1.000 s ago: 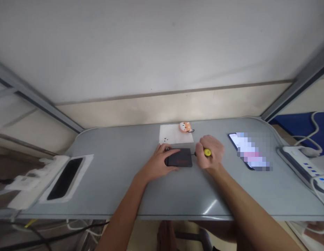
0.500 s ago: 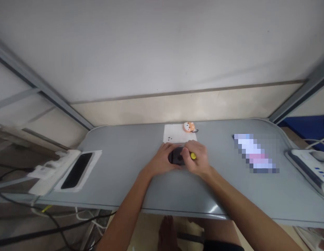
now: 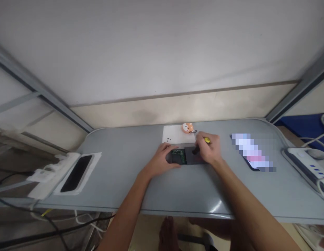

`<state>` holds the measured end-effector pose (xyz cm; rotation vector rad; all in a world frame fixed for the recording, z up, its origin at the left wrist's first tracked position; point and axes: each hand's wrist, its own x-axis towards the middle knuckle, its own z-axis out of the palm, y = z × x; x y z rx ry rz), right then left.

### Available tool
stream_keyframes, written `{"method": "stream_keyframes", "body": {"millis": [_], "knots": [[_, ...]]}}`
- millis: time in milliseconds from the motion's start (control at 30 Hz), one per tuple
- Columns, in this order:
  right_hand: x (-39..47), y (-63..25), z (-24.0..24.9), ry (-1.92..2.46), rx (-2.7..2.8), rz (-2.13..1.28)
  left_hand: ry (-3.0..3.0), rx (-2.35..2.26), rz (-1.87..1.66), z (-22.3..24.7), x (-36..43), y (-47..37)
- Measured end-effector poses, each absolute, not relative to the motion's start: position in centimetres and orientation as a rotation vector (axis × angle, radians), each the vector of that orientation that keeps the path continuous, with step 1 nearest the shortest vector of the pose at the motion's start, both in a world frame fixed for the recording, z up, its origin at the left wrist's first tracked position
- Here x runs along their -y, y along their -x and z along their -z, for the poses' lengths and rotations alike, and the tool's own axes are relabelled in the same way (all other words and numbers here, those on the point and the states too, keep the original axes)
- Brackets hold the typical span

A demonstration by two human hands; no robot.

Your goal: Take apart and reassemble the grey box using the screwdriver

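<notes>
Black case (image 3: pixel 174 159) lies midway along the desk (image 3: pixel 117 167) in the head view, left hand (image 3: pixel 162 159) clasping its left end, right hand (image 3: pixel 210 149) with its grip pinching a yellow-ended tool (image 3: pixel 207 140) over the cover (image 3: pixel 191 160); a slipping tool might scratch the green board (image 3: pixel 179 152). One case, one cover, one tool, two phones (image 3: pixel 76 174).

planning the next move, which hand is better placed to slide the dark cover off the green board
Probably the right hand: its grip is closed on a yellow-ended tool over the dark cover. The left hand holds the casing at its opposite end, seemingly better for steadying.
</notes>
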<state>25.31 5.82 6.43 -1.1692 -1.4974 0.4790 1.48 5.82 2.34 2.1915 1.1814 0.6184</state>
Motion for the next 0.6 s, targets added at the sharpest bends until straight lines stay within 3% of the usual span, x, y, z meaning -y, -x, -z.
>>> {"method": "stream_keyframes", "body": {"millis": [400, 600], "knots": [[-6.8, -26.8, -6.2, 1.232, 1.166, -0.483, -2.349, -1.269, -0.514, -3.1, -5.8, -0.8], [-6.3, -25.3, -6.0, 1.227, 1.41, -0.455, -2.529, -1.179, -0.568, -2.4, -5.2, -2.7]]}}
